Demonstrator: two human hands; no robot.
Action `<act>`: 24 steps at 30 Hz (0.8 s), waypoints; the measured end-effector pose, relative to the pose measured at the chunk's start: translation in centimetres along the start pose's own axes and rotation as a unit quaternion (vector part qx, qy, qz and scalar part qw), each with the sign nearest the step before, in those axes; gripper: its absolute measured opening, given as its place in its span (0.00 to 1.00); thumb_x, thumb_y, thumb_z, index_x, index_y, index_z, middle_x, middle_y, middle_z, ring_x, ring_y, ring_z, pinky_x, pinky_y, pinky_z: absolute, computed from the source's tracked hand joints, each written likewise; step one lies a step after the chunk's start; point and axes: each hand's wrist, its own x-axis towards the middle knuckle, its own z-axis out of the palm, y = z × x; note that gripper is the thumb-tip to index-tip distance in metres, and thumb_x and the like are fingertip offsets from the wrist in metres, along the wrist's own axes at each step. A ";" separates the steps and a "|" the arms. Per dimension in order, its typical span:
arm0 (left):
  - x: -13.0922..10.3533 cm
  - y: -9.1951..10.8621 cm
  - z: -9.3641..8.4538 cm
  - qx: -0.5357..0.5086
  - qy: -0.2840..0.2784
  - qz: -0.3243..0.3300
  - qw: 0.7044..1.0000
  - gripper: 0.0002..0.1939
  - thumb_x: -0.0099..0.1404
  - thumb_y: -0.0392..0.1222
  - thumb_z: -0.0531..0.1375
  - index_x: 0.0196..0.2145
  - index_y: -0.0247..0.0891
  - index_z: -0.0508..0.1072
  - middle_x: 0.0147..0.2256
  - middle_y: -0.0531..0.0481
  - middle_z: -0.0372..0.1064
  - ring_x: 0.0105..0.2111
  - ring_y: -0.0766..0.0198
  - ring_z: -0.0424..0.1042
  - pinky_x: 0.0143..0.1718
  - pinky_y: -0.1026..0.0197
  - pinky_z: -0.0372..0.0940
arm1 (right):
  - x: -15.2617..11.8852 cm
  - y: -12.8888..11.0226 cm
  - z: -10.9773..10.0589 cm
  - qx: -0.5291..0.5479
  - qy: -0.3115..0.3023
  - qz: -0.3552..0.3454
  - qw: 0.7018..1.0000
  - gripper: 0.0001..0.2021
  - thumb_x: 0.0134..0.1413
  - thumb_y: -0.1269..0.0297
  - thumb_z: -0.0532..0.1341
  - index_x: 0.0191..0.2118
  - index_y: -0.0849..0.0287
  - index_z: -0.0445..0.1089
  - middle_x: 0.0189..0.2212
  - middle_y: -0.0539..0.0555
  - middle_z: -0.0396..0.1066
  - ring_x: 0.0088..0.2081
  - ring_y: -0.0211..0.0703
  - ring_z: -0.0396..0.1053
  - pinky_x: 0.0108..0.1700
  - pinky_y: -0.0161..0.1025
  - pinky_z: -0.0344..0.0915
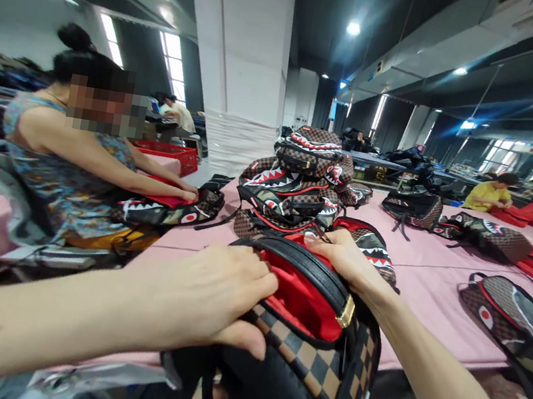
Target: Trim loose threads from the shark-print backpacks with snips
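A brown-and-black checkered backpack [316,362] stands open in front of me at the table edge, with its red lining [306,300] showing. Across the opening arches a black band [317,261] with a gold zipper piece [346,311] at its right end. My left hand [226,291] grips the near left rim, fingers curled over the edge and thumb outside. At the far rim, my right hand [336,252] has its fingers closed on the edge of the opening; its fingertips are partly hidden.
Behind the bag rises a pile of shark-mouth backpacks [299,184] on the pink table [427,272]. More backpacks [520,321] lie to the right. A seated co-worker [73,142] on the left handles another backpack [168,211]. A white pillar [241,54] stands beyond.
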 end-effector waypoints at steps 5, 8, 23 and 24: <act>-3.1 -0.5 1.7 0.012 0.039 0.033 0.999 0.27 0.63 0.64 0.42 0.28 0.37 0.65 0.30 0.46 0.67 0.30 0.60 0.63 0.34 0.60 0.55 | 1.4 -0.3 1.4 -0.075 -0.017 -0.023 0.997 0.19 0.43 0.49 0.58 0.16 0.59 0.56 0.14 0.44 0.51 0.18 0.31 0.48 0.22 0.33 0.44; -3.4 -0.3 1.5 0.019 0.027 0.018 0.999 0.27 0.63 0.63 0.43 0.28 0.37 0.67 0.29 0.46 0.67 0.29 0.60 0.64 0.33 0.60 0.55 | 2.0 -0.8 2.1 -0.117 -0.040 -0.040 0.992 0.19 0.44 0.50 0.56 0.16 0.59 0.57 0.13 0.45 0.52 0.19 0.32 0.50 0.22 0.33 0.45; -1.5 0.6 -3.1 -0.224 -0.139 -0.031 0.964 0.12 0.57 0.49 0.61 0.31 0.36 0.74 0.30 0.47 0.73 0.28 0.63 0.68 0.28 0.66 0.60 | 1.0 -1.1 1.7 -0.038 -0.066 -0.034 0.997 0.19 0.41 0.48 0.60 0.17 0.60 0.60 0.13 0.44 0.55 0.17 0.31 0.49 0.21 0.33 0.44; -1.8 0.3 -3.0 -0.270 -0.084 -0.044 0.958 0.13 0.58 0.49 0.60 0.32 0.36 0.74 0.33 0.46 0.73 0.31 0.62 0.70 0.31 0.65 0.62 | 0.9 -1.1 1.6 -0.017 -0.067 -0.028 0.997 0.19 0.40 0.49 0.61 0.17 0.60 0.59 0.13 0.44 0.55 0.17 0.30 0.49 0.21 0.33 0.44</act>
